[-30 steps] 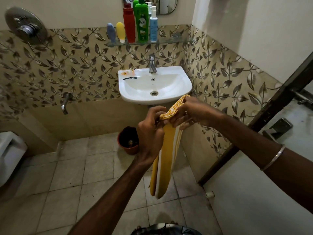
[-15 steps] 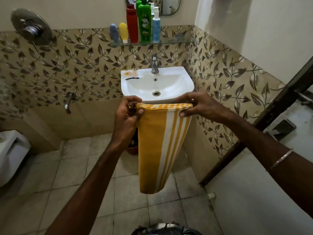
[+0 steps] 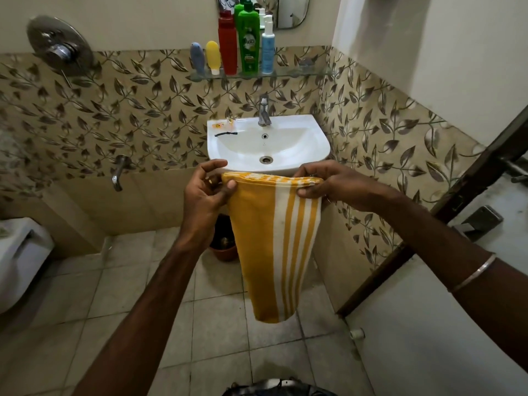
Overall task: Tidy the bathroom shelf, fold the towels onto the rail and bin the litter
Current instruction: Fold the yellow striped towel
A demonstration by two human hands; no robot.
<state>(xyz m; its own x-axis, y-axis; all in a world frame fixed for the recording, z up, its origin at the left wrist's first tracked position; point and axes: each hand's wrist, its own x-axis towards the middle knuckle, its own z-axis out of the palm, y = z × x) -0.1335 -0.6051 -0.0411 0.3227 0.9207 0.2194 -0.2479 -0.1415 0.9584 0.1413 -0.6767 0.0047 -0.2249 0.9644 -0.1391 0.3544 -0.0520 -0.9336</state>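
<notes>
Head view: you've got the towel held up in front of the sink, left hand pinching one top corner, right hand pinching the other, so the folded edge stays taut and level w/ the rest hanging straight (prob. to square it before the next fold). Vs. half a sec ago, barely any change: same spread, same grip; a full sec ago it was bunched narrow btwn both hands. Bottles stand on the shelf; no rail in view.
</notes>
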